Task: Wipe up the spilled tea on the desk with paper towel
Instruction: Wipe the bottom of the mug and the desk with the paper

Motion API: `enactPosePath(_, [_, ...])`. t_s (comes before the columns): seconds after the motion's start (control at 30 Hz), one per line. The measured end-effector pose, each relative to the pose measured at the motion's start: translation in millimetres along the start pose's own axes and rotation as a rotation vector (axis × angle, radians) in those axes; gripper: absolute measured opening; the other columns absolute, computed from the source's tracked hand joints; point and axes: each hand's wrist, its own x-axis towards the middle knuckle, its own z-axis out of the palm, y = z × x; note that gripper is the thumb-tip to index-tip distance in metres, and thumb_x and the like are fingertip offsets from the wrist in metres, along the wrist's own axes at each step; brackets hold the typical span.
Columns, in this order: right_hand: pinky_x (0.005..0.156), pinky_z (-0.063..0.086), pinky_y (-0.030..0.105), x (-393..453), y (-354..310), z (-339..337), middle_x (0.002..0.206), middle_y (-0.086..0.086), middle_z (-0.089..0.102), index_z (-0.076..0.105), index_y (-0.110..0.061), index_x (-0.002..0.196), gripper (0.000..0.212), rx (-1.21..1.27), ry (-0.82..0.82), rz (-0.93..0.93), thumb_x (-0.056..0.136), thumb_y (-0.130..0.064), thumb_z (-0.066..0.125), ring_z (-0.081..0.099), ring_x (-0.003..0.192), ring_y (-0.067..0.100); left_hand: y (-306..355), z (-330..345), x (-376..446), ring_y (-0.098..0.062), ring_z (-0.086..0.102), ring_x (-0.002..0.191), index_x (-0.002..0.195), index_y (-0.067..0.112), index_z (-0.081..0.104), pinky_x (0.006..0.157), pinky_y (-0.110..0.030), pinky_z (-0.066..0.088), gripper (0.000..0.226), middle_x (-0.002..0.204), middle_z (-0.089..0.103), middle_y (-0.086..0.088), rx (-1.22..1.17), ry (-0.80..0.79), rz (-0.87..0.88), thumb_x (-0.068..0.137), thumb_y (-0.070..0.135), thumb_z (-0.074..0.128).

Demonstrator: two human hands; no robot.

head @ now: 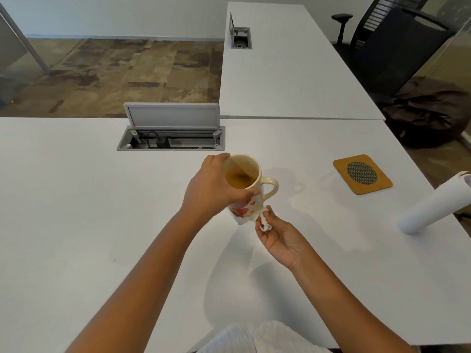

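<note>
My left hand (pixel 212 186) grips a cream mug (pixel 251 189) with red hearts, lifted and tilted above the white desk (pixel 76 200); brown tea sits inside it. Under the mug's base, my right hand (pixel 279 238) pinches a crumpled white paper towel (pixel 263 222) against the bottom of the mug. A faint wet patch of spilled tea (pixel 298 188) glistens on the desk to the right of the mug. A paper towel roll (pixel 433 203) lies at the desk's right edge.
A wooden coaster (pixel 339 166) with a dark mesh centre lies right of the mug. An open cable hatch (pixel 170 138) with its lid raised sits behind the mug. A second desk (pixel 293 72) extends away, with a black office chair (pixel 397 47) beside it.
</note>
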Motion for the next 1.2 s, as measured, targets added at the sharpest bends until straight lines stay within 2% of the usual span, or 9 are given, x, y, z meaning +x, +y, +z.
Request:
enactPosePath(0.27, [0.073, 0.059, 0.032, 11, -11, 5, 0.106, 0.014, 0.063, 0.052, -0.011, 0.119, 0.027, -0.094, -0.051, -0.113, 0.092, -0.012, 0.049, 0.060, 0.100, 0.024, 14, 9, -10, -0.013, 0.047, 0.115, 0.138, 0.025, 0.032, 0.084, -0.024, 0.042, 0.094, 0.138, 0.040, 0.006, -0.016, -0.092, 0.075, 0.060, 0.056, 0.076])
enactPosePath(0.37, [0.077, 0.057, 0.036, 15, -10, 8, 0.100, 0.012, 0.066, 0.053, -0.015, 0.117, 0.033, -0.185, -0.053, -0.088, 0.084, -0.018, 0.055, 0.059, 0.098, 0.024, 20, 11, -11, -0.013, 0.047, 0.117, 0.139, 0.026, 0.032, 0.087, -0.025, 0.043, 0.094, 0.139, 0.040, 0.006, -0.012, -0.125, 0.098, 0.061, 0.056, 0.075])
enactPosePath(0.5, [0.073, 0.056, 0.034, 27, 10, 8, 0.090, 0.008, 0.070, 0.057, -0.019, 0.103, 0.013, -0.253, -0.018, -0.124, 0.093, -0.023, 0.050, 0.062, 0.090, 0.022, 17, 13, -13, -0.013, 0.046, 0.119, 0.140, 0.026, 0.031, 0.086, -0.024, 0.040, 0.094, 0.140, 0.039, 0.006, -0.027, -0.122, 0.083, 0.061, 0.054, 0.076])
enactPosePath(0.63, [0.091, 0.051, 0.041, 52, 19, -6, 0.102, 0.010, 0.063, 0.054, -0.023, 0.105, 0.044, -0.757, 0.122, -0.227, 0.073, -0.051, 0.068, 0.060, 0.097, 0.026, -1, 12, -22, -0.012, 0.045, 0.121, 0.141, 0.025, 0.028, 0.086, -0.022, 0.039, 0.099, 0.142, 0.036, 0.007, -0.007, -0.069, 0.051, 0.060, 0.052, 0.078])
enactPosePath(0.7, [0.080, 0.054, 0.031, 61, 19, -20, 0.091, 0.008, 0.065, 0.054, -0.018, 0.095, 0.028, -1.354, 0.205, -0.406, 0.081, -0.040, 0.064, 0.062, 0.087, 0.023, -15, 11, -26, -0.012, 0.045, 0.121, 0.142, 0.025, 0.027, 0.088, -0.022, 0.040, 0.100, 0.142, 0.035, 0.007, -0.014, -0.037, 0.006, 0.060, 0.050, 0.079])
enactPosePath(0.77, [0.066, 0.049, 0.024, 68, 25, -35, 0.079, 0.004, 0.063, 0.060, -0.011, 0.085, 0.023, -1.698, 0.167, -0.463, 0.087, -0.034, 0.059, 0.060, 0.074, 0.018, -31, 10, -31, -0.013, 0.045, 0.122, 0.141, 0.024, 0.028, 0.090, -0.024, 0.041, 0.099, 0.142, 0.035, 0.006, -0.027, 0.005, -0.048, 0.060, 0.048, 0.079])
enactPosePath(0.87, [0.066, 0.046, 0.024, 73, 35, -40, 0.083, 0.001, 0.058, 0.067, -0.010, 0.084, 0.035, -1.929, 0.114, -0.433, 0.087, -0.043, 0.057, 0.058, 0.075, 0.014, -58, 7, -35, -0.013, 0.045, 0.122, 0.141, 0.023, 0.028, 0.085, -0.024, 0.041, 0.099, 0.141, 0.036, 0.005, -0.035, 0.078, -0.156, 0.060, 0.047, 0.080])
enactPosePath(1.0, [0.066, 0.041, 0.023, 86, 39, -41, 0.096, -0.006, 0.044, 0.058, -0.011, 0.092, 0.019, -1.985, 0.139, -0.563, 0.086, -0.029, 0.062, 0.053, 0.072, 0.014, -95, 2, -34, -0.017, 0.046, 0.121, 0.140, 0.020, 0.030, 0.083, -0.023, 0.038, 0.097, 0.139, 0.038, 0.000, -0.036, 0.182, -0.290, 0.061, 0.040, 0.081])
enactPosePath(1.2, [0.091, 0.044, 0.028, 107, 47, -45, 0.123, 0.004, 0.056, 0.056, -0.009, 0.121, 0.031, -2.115, 0.100, -0.612, 0.091, -0.015, 0.054, 0.047, 0.120, 0.019, -135, -9, -27, -0.017, 0.043, 0.124, 0.140, 0.016, 0.031, 0.084, -0.024, 0.036, 0.096, 0.140, 0.037, -0.003, -0.086, 0.296, -0.418, 0.061, 0.034, 0.083])
